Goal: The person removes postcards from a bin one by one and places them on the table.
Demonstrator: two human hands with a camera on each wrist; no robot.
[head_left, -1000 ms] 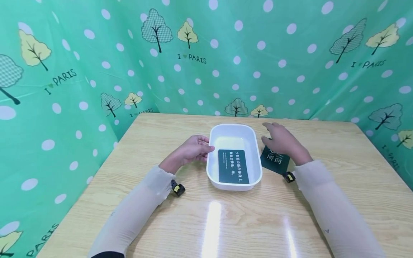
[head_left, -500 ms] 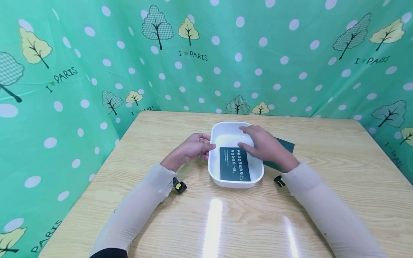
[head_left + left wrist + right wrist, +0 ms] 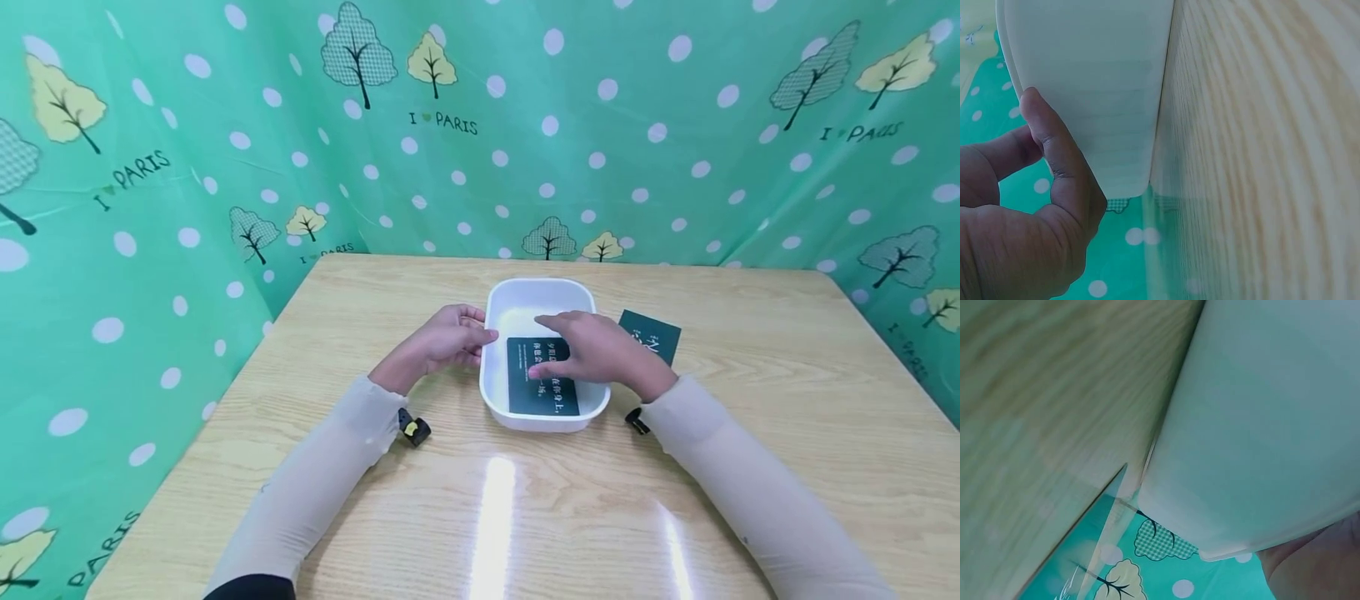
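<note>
A white rectangular plastic tub (image 3: 542, 423) stands on the table. My left hand (image 3: 450, 337) holds its left side, thumb over the rim. The left wrist view shows the fingers (image 3: 1054, 137) against the outer wall near the rim. Inside the tub lies a dark green card (image 3: 522, 392) with white Chinese characters. My right hand (image 3: 600, 350) is over the tub's right side with thumb and fingers spread apart, covering part of that card; nothing shows between them. Right of the tub, a second dark green card (image 3: 654, 333) lies on the table, partly hidden by the right hand.
The light wood table (image 3: 420, 517) reaches back to a green curtain (image 3: 450, 200) with white dots and printed trees. Small black devices (image 3: 414, 427) sit at both wrists. In the right wrist view, the second card (image 3: 1085, 544) lies beside the tub wall.
My right hand has moved left from above the second card to over the tub and the card inside. More of the second card's far part now shows. The left hand stays at the rim.
</note>
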